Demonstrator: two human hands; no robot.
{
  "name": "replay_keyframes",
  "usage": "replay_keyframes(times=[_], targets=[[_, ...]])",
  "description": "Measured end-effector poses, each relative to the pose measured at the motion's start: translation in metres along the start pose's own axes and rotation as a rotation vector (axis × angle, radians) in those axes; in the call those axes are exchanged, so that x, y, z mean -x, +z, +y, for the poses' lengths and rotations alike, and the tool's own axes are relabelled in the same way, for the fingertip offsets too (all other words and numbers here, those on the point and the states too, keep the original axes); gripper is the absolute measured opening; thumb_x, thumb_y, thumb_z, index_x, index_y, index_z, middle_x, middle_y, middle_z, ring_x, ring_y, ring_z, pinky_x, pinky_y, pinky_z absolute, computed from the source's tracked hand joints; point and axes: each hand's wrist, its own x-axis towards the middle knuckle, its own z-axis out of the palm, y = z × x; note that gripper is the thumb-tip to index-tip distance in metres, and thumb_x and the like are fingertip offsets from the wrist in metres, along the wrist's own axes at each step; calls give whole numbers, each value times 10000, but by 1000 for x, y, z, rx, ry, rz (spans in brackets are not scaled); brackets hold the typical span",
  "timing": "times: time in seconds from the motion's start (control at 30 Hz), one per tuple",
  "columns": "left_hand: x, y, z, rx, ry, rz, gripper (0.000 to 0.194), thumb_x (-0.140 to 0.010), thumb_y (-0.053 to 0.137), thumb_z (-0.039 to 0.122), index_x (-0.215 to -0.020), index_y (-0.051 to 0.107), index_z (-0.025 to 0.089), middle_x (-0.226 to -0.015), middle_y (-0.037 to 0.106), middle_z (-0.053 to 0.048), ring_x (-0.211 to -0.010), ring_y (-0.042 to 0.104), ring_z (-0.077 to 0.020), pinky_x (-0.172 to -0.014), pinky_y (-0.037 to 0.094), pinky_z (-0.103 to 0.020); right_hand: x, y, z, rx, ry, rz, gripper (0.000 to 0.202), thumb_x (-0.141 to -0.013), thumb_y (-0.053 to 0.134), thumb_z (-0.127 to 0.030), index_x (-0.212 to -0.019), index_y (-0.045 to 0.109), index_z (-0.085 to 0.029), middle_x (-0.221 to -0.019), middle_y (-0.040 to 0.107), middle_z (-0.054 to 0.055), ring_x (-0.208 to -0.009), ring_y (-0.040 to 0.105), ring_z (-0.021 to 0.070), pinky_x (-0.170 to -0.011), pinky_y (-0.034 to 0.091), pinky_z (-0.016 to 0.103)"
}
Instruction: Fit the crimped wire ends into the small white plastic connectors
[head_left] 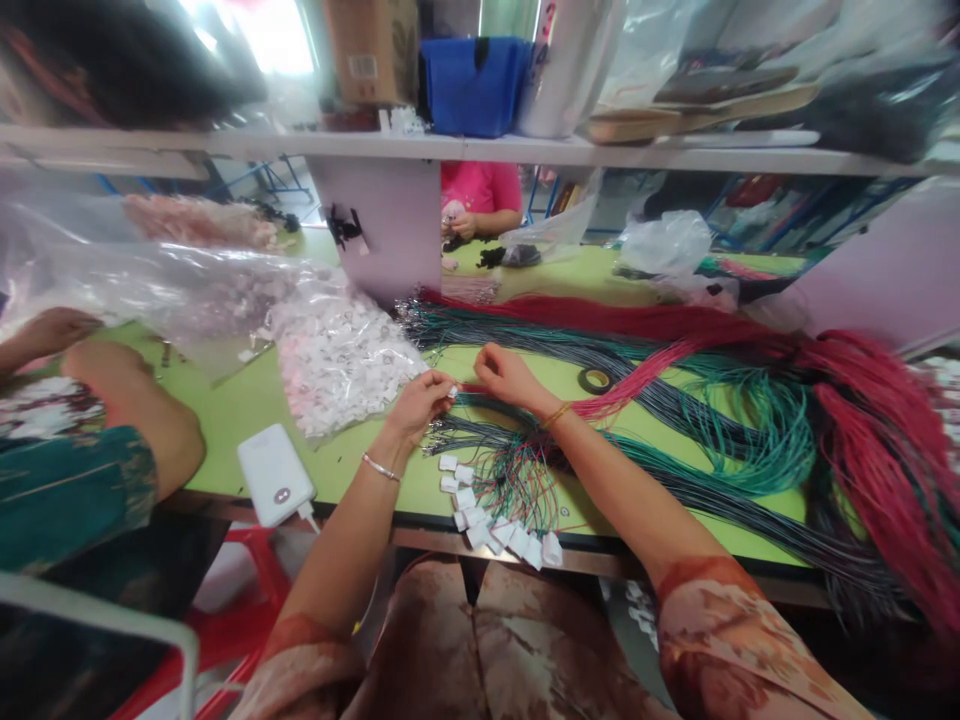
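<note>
My left hand pinches a small white connector over the green table. Just to its right, my right hand is closed in a pinch near red wires; whatever lies between its fingertips is too small to make out. Below both hands, several white connectors hang on thin red, green and black wires at the table's front edge. Long bundles of red wires, green wires and dark wires stretch to the right. A clear bag of white connectors lies left of my left hand.
A white power bank with a cable lies at the front left. Black tape rests among the wires. At the far left is a co-worker's arm; another person in pink sits opposite. A shelf holding a blue bin crosses above.
</note>
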Motion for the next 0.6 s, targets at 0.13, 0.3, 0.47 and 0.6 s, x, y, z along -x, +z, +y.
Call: replay_keyframes(times=[0.13,0.3,0.47,0.6], targets=[[0,0,-1,34,12,-10,254,-630,779,262,-766,615,124,-730,637,-24,-597,533,-70,-562,427,-189,-8,0,-28,-246,-50,-15,152,-804,502,-305,-761,532,-163,-685,548,-18,-604,426,99,-585,339,221],[0,1,-2,106,27,-35,270,-624,790,251,-783,610,129,-713,616,-9,-608,536,-71,-571,433,-188,-9,-2,-45,-389,-10,-21,175,-768,540,-324,-739,565,-153,-653,566,-17,-587,446,92,-566,347,213],[2,4,-1,163,31,-44,262,-643,784,253,-803,612,136,-729,623,-8,-614,540,-71,-591,441,-190,9,-3,-30,-397,112,-60,198,-732,551,-331,-677,573,-143,-608,541,-18,-555,415,85,-537,323,213],[4,6,-1,157,37,-50,260,-663,776,263,-808,598,142,-848,665,-42,-667,559,-80,-622,452,-198,20,-2,-20,-397,161,-77,234,-728,543,-362,-639,558,-146,-580,489,-34,-547,372,79,-522,297,213]])
